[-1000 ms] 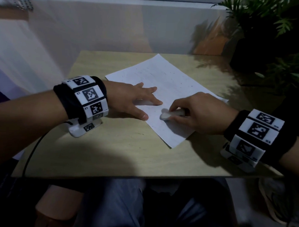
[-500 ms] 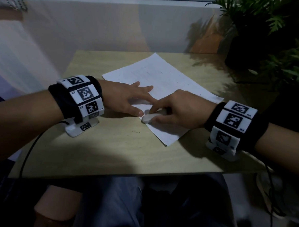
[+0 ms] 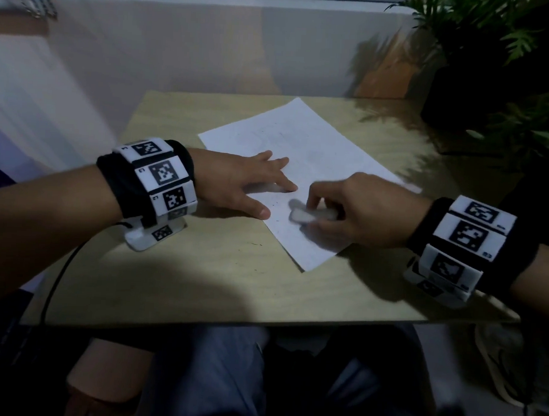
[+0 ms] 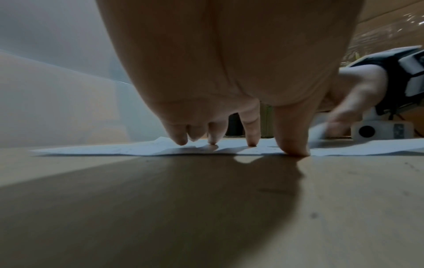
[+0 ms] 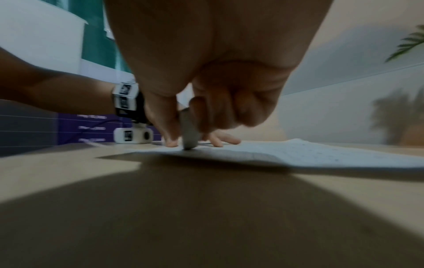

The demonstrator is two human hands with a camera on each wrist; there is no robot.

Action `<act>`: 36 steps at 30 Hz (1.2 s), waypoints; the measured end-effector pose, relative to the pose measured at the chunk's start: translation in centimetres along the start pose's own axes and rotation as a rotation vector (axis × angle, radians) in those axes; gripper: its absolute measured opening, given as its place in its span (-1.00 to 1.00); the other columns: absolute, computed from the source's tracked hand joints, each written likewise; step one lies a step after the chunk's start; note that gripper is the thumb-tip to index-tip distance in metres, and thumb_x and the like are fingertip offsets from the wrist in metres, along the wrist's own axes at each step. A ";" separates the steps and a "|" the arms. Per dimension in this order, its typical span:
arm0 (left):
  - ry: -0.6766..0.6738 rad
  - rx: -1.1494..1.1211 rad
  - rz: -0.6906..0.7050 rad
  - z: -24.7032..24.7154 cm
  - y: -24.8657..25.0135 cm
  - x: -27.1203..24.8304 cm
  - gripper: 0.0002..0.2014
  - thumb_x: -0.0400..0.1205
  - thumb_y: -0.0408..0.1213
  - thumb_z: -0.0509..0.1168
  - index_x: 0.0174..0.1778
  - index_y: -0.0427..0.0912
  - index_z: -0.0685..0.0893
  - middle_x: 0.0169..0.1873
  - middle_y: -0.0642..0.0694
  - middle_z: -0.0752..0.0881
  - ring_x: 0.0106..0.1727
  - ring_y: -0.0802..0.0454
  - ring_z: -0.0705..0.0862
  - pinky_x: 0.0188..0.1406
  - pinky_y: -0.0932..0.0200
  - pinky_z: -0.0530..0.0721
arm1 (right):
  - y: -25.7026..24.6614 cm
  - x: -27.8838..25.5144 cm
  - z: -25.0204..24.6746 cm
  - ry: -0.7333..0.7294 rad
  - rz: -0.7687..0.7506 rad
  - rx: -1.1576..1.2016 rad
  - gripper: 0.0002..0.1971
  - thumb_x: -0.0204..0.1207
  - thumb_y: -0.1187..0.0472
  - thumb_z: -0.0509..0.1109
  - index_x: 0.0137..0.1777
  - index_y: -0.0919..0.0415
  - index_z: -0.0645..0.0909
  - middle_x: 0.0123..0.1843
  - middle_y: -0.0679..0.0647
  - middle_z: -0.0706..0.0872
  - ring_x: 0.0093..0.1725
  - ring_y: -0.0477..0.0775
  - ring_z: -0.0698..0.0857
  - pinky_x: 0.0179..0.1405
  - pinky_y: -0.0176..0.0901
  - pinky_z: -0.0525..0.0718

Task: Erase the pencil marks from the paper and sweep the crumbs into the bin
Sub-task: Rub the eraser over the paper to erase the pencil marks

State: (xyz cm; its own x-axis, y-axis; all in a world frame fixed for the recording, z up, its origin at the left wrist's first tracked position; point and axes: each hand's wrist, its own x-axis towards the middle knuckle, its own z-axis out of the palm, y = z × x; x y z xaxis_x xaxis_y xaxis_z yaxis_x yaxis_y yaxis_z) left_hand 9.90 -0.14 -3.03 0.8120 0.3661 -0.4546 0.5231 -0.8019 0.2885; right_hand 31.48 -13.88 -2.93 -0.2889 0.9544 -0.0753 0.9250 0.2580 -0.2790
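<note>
A white sheet of paper (image 3: 304, 146) lies askew on the wooden table (image 3: 201, 267), with faint pencil marks and dark crumbs near its left edge. My left hand (image 3: 236, 184) lies flat with spread fingers, pressing the paper's left edge; its fingertips (image 4: 251, 143) touch the sheet (image 4: 142, 149). My right hand (image 3: 358, 208) pinches a white eraser (image 3: 307, 215) between thumb and fingers and holds its tip down on the paper, just right of the left thumb. In the right wrist view the eraser (image 5: 189, 130) stands nearly upright on the sheet (image 5: 309, 152).
Dark green potted plants (image 3: 505, 76) crowd the table's far right corner. A pale wall panel (image 3: 179, 46) runs behind the table. The table's near edge is above my knees (image 3: 209, 378). No bin shows in any view.
My right hand has slid the eraser back to the right across the paper, after a stroke to the left half a second ago. The left hand has stayed pressed on the sheet.
</note>
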 end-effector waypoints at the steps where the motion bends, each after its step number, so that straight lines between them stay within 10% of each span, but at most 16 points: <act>1: -0.008 -0.010 0.021 0.0 -0.1 0.0 -0.35 0.72 0.11 0.30 0.69 0.46 0.16 0.76 0.24 -0.20 0.75 0.24 -0.29 0.77 -0.03 -0.11 | -0.1 -0.3 0.0 -0.073 -0.033 0.047 -0.69 0.50 -0.27 0.34 0.02 -0.07 0.61 -0.33 -0.11 0.67 -0.32 -0.14 0.61 -0.26 -0.15 0.59; 7: -0.025 -0.015 0.049 0.1 -0.1 0.3 -0.40 0.72 0.15 0.28 0.63 0.58 0.19 0.75 0.30 -0.19 0.75 0.24 -0.24 0.78 0.00 -0.09 | 0.6 -0.4 0.1 0.141 0.050 -0.141 -0.60 0.47 -0.36 0.22 0.02 -0.07 0.57 -0.33 -0.07 0.65 -0.26 0.09 0.62 -0.32 -0.08 0.44; 11: -0.014 -0.007 0.038 0.2 0.1 0.2 -0.37 0.67 0.22 0.30 0.65 0.55 0.20 0.75 0.31 -0.18 0.76 0.23 -0.24 0.77 0.02 -0.05 | -0.5 -0.7 0.4 -0.074 -0.079 0.074 -0.66 0.46 -0.30 0.34 -0.01 -0.07 0.60 -0.36 -0.14 0.65 -0.34 -0.14 0.62 -0.29 -0.15 0.57; 16: 0.029 0.046 -0.037 0.0 0.9 0.3 -0.35 0.69 0.21 0.25 0.69 0.44 0.16 0.77 0.19 -0.18 0.79 0.08 -0.19 0.74 0.03 -0.02 | 0.3 -0.2 0.0 0.117 0.036 -0.085 -0.45 0.36 -0.48 0.11 -0.02 -0.04 0.60 -0.35 -0.07 0.65 -0.31 0.02 0.60 -0.30 -0.07 0.52; 21: 0.029 0.047 -0.059 0.0 1.0 0.3 -0.36 0.69 0.22 0.25 0.68 0.48 0.15 0.78 0.19 -0.18 0.79 0.06 -0.18 0.73 0.04 -0.02 | -0.7 -0.4 0.0 -0.091 -0.046 0.105 -0.72 0.51 -0.22 0.39 0.00 -0.04 0.68 -0.32 -0.11 0.67 -0.29 -0.12 0.62 -0.23 -0.16 0.59; 36: 0.048 0.128 -0.117 -0.1 1.4 0.4 -0.32 0.68 0.29 0.18 0.71 0.45 0.07 0.79 0.09 -0.17 0.80 -0.06 -0.08 0.75 -0.11 0.07 | 0.2 0.1 0.5 0.121 0.059 -0.063 -0.56 0.46 -0.38 0.25 0.09 -0.07 0.55 -0.24 -0.07 0.71 -0.21 0.05 0.63 -0.18 -0.03 0.61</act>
State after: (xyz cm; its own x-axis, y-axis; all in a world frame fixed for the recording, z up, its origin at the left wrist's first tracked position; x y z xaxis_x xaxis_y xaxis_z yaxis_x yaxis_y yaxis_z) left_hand 10.96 -1.05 -2.78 0.7608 0.4800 -0.4368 0.5799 -0.8050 0.1255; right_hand 31.56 -13.83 -3.51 -0.2049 0.9784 0.0275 0.9542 0.2060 -0.2170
